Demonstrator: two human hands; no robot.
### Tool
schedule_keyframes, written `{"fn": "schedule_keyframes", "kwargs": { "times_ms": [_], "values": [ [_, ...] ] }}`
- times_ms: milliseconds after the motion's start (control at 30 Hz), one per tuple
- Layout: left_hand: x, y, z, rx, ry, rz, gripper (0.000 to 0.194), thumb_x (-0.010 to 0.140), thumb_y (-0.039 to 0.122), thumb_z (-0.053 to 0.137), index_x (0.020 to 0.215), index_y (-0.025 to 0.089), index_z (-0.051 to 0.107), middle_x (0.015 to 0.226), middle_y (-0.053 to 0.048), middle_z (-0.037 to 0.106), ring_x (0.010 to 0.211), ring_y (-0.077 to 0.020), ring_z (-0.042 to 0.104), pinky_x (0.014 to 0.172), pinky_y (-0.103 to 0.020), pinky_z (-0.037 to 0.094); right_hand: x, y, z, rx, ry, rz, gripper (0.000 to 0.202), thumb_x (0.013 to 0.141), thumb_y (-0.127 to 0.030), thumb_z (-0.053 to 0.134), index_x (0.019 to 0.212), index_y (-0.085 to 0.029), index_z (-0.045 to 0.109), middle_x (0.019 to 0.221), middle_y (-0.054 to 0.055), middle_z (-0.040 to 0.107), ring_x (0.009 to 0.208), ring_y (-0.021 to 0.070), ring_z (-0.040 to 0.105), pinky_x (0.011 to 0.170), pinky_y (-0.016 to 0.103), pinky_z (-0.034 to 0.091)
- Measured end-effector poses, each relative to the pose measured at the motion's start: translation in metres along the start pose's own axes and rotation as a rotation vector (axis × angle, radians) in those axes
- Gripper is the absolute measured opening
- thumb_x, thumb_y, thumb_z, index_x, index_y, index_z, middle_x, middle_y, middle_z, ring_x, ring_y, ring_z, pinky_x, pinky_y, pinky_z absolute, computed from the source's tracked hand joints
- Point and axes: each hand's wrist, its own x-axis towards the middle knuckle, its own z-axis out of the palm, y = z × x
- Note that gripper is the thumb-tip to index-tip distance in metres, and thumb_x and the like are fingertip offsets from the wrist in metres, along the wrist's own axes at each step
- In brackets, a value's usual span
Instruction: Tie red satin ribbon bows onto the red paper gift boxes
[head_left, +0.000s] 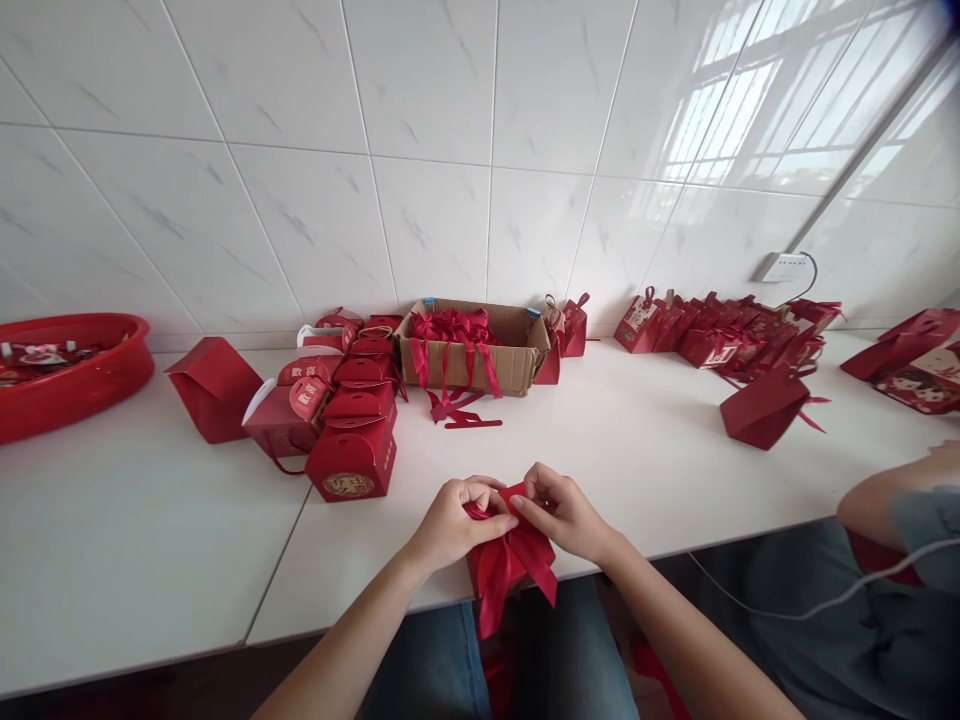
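Note:
A small red gift box stands at the table's front edge, just in front of my lap. Red satin ribbon is tied at its top, and two tails hang down the near side. My left hand pinches the ribbon at the left of the top, thumb against fingers. From the right, my right hand is closed in a pinch at the same spot, its thumb against the bright red top panel. The fingers partly hide the knot and what lies between them.
A cardboard box of red ribbons stands by the tiled wall. Red boxes are grouped left of it, beside a red basin. Finished-looking gift boxes cluster at right. A person's arm rests near the right edge.

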Motion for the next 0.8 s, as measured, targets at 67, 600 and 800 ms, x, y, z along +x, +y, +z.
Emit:
{"fn": "schedule_keyframes", "kwargs": {
  "times_ms": [67,600,800],
  "values": [
    [0.000,0.000,0.000,0.012,0.002,0.001,0.049,0.072,0.029,0.068,0.054,0.023,0.023,0.071,-0.002,0.070,0.112,-0.0238,0.056,0.093,-0.035,0.043,0.001,0.002,-0.001,-0.041,0.011,0.002,0.033,0.086,-0.040,0.054,0.070,-0.022,0.032,0.059,-0.008,0.033,0.052,0.0082,0.027,0.047,0.022,0.025],
    [-0.002,0.003,-0.012,-0.014,-0.072,-0.084,0.015,0.067,0.025,0.074,0.076,0.018,0.063,0.112,-0.009,0.066,0.118,-0.0271,0.053,0.095,-0.037,0.042,0.005,0.002,-0.016,-0.074,0.012,-0.052,0.032,0.084,-0.034,0.057,0.065,-0.021,0.034,0.060,-0.006,0.038,0.054,0.0086,0.031,0.050,0.022,0.029],
    [-0.004,0.010,-0.014,-0.052,-0.095,-0.110,0.020,0.079,0.037,0.062,0.080,0.017,0.064,0.102,-0.009,0.069,0.101,-0.0250,0.061,0.084,-0.035,0.046,-0.001,0.000,-0.017,0.078,0.027,0.055,0.023,0.088,-0.042,0.054,0.088,-0.020,0.046,0.063,-0.006,0.042,0.054,0.0092,0.038,0.052,0.023,0.033]
  ]
}}
